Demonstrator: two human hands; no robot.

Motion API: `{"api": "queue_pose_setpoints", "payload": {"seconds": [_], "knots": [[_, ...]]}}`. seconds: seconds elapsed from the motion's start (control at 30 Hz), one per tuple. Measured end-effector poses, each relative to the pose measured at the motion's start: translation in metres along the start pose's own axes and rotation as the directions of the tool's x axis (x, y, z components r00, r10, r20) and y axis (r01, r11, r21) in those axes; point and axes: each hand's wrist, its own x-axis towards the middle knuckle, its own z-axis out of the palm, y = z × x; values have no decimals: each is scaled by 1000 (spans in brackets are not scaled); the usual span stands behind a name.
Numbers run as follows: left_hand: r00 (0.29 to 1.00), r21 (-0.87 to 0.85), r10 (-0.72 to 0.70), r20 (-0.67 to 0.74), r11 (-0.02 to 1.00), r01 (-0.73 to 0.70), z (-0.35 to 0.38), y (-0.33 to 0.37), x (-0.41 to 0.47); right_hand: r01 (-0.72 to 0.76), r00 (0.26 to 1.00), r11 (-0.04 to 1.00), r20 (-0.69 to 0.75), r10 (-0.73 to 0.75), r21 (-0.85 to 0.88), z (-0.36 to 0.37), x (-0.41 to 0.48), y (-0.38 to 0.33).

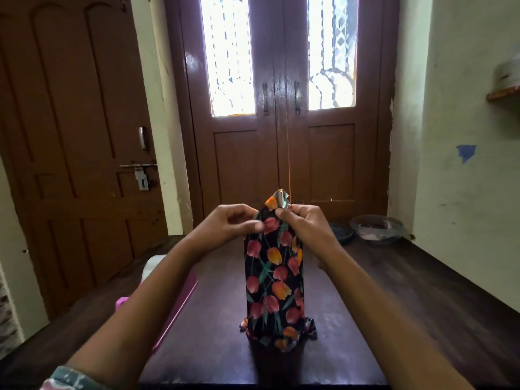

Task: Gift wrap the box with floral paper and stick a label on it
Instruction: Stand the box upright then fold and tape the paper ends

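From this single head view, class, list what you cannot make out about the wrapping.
Box: head view, wholly covered by the floral paper.
Top fold: head view, hidden by the left hand and right hand pinching it.
White object and pink object: head view, mostly behind the left forearm.
Glass bowl contents: head view, too blurred.

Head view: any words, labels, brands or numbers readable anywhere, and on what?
None readable.
Tall box wrapped in black tulip-print paper: flowers only, no label showing.
Pink flat object at the dark wooden table's left edge: no print visible.
Clear plastic bowl at the far right: contents too blurred to tell.
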Motion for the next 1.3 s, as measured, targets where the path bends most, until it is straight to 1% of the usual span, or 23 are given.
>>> {"api": "queue_pose_setpoints", "payload": {"seconds": [0.03, 0.1, 0.17, 0.23, 0.3, 0.33, 0.4, 0.43, 0.47, 0.53, 0.57, 0.63, 0.7, 0.87, 0.93, 1.03, 1.07, 1.1, 1.17, 1.2, 1.27, 1.3], "knots": [[1000, -36, -6, 17, 999, 6, 1, -5, -4, -42, 999, 999, 6, 42, 8, 0, 3, -3], [1000, -67, 11, -11, 998, -12, 3, -11, -7, -110, 994, 994, 25, 110, 24, -2, 9, -9], [1000, -92, 14, -12, 996, -15, 0, -12, -8, -169, 982, 986, 81, 168, -3, -6, 13, -13], [1000, -130, -4, 16, 992, 6, -3, -12, -7, -192, 965, 979, 171, 200, -61, -14, 16, -14], [998, -160, -6, 60, 987, 15, -5, -9, -6, -189, 951, 980, 234, 200, -68, -19, 17, -11], [997, -161, -2, 80, 987, 15, -5, -7, -6, -190, 950, 981, 246, 193, -34, -20, 18, -7], [996, -143, -9, 93, 989, 22, -4, -5, -3, -205, 962, 978, 191, 195, 37, -14, 19, -2], [996, -134, -15, 85, 991, 27, -4, -5, -2, -196, 972, 979, 140, 188, 51, -10, 19, -1], [997, -129, -20, 71, 991, 29, -4, -7, -1, -161, 984, 987, 89, 158, 30, -6, 20, -1], [998, -132, -29, 51, 991, 36, -4, -10, -2, -42, 999, 997, 6, 42, -66, -4, 21, -3], [998, -141, -34, 51, 989, 41, -4, -10, -3, -2, 1000, 994, 3, 3, -112, -6, 21, -6], [998, -155, -41, 53, 987, 49, -3, -11, -5, 18, 995, 990, 98, -5, -139, -12, 20, -17], [998, -160, -49, 49, 986, 56, -2, -9, -6, -21, 985, 989, 167, 45, -144, -13, 24, -26], [992, -156, -72, 102, 984, 88, -8, -6, -6, -215, 956, 975, 195, 221, -49, -10, 36, -24], [989, -121, -88, 121, 987, 102, -10, -5, -5, -252, 953, 965, 192, 236, 66, -10, 33, -21], [974, -100, -115, 194, 986, 136, -18, 1, 1, -253, 959, 943, 185, 215, 217, -12, 32, -20], [974, -90, -132, 184, 984, 151, -21, 5, 4, -246, 962, 940, 182, 206, 238, -11, 32, -20], [979, -72, -146, 139, 985, 157, -22, 11, 8, -234, 966, 941, 169, 196, 244, -10, 33, -19], [992, -32, -120, 36, 992, 121, -19, 22, 16, -199, 977, 956, 122, 175, 217, -8, 34, -17], [994, -21, -109, 12, 994, 110, -15, 26, 19, -190, 979, 961, 107, 172, 199, -7, 33, -16], [993, -36, -118, -14, 992, 118, -9, 30, 25, -201, 978, 958, 96, 185, 206, -6, 32, -14], [992, -60, -123, -37, 991, 120, -7, 30, 26, -204, 979, 956, 68, 194, 212, -6, 31, -14]]}}
